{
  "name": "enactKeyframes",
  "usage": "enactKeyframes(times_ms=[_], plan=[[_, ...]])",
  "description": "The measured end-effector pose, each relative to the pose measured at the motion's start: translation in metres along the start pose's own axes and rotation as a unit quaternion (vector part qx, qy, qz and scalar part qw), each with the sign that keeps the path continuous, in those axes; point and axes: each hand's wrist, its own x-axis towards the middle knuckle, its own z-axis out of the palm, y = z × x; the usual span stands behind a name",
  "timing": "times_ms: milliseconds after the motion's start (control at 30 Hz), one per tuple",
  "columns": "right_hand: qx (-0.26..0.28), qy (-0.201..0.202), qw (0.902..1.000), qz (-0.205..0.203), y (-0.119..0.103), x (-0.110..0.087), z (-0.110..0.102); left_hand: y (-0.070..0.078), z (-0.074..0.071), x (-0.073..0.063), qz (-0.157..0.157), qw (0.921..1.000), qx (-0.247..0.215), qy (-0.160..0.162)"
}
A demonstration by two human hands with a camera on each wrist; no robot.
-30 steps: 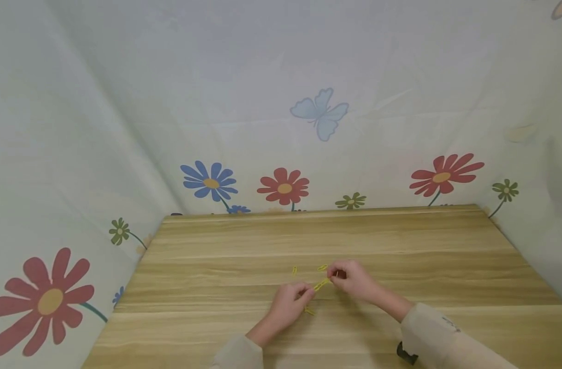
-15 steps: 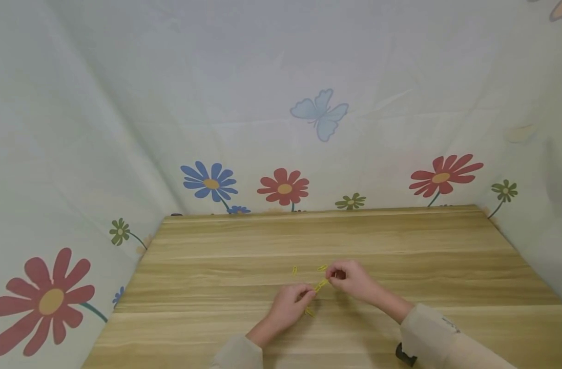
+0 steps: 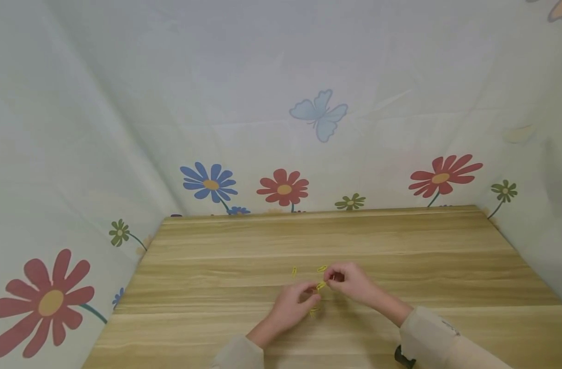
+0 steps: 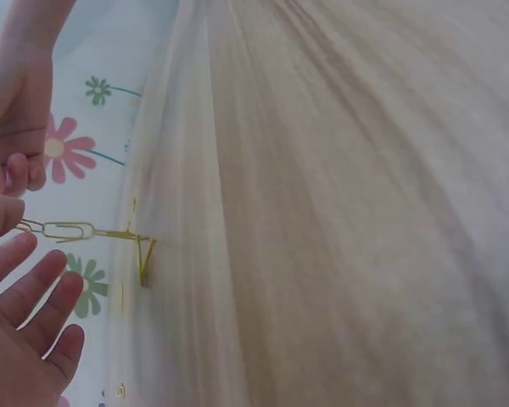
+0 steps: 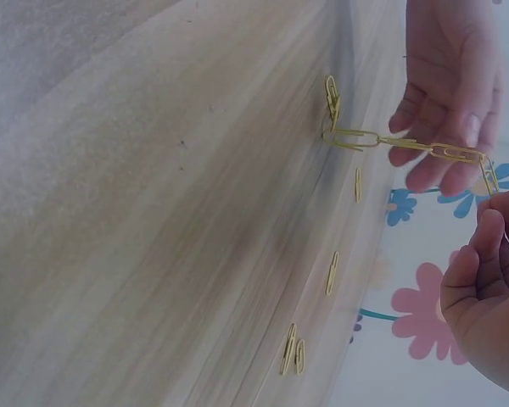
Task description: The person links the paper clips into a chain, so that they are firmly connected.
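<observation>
A chain of linked yellow paper clips [image 5: 454, 153] hangs from my right hand [image 3: 350, 281] and slopes down to the wooden table. My right thumb and fingertips pinch its end clip, seen closely in the right wrist view. My left hand [image 3: 291, 303] is just beside the chain, its thumb and fingers parted; in the left wrist view its fingers [image 4: 42, 297] are spread. Whether a left fingertip still touches the chain I cannot tell. The chain's lower clips [image 4: 144, 259] meet the table below my left hand.
Loose yellow paper clips lie on the wooden table [image 3: 207, 287]: one paper clip [image 3: 294, 270] beyond my left hand, others [image 3: 322, 268] by my right fingertips. Several show in the right wrist view. A flower-printed cloth [image 3: 244, 128] surrounds the table's back and sides.
My left thumb and fingers have parted from their pinch on the chain. My right hand has shifted slightly left with the end clip, and the chain's lower part has moved a little right.
</observation>
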Motion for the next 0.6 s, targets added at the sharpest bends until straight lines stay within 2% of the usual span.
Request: enactKeyframes(times_ms=[133,267,600], plan=[[0.001,-0.001,1.0000,-0.005,0.0008,-0.0008,0.0011,0.0071,-0.0008,0.0011,-0.010,0.9999,0.006,0.009],[0.009,-0.003,0.9999,-0.007,0.0014,-0.0017,0.0016,0.0111,-0.0002,0.0016,-0.004,0.9998,0.006,0.021],[0.010,-0.006,0.9998,-0.013,0.0044,-0.0041,0.0028,0.0107,0.0043,0.0025,0.011,0.9991,-0.012,0.039]])
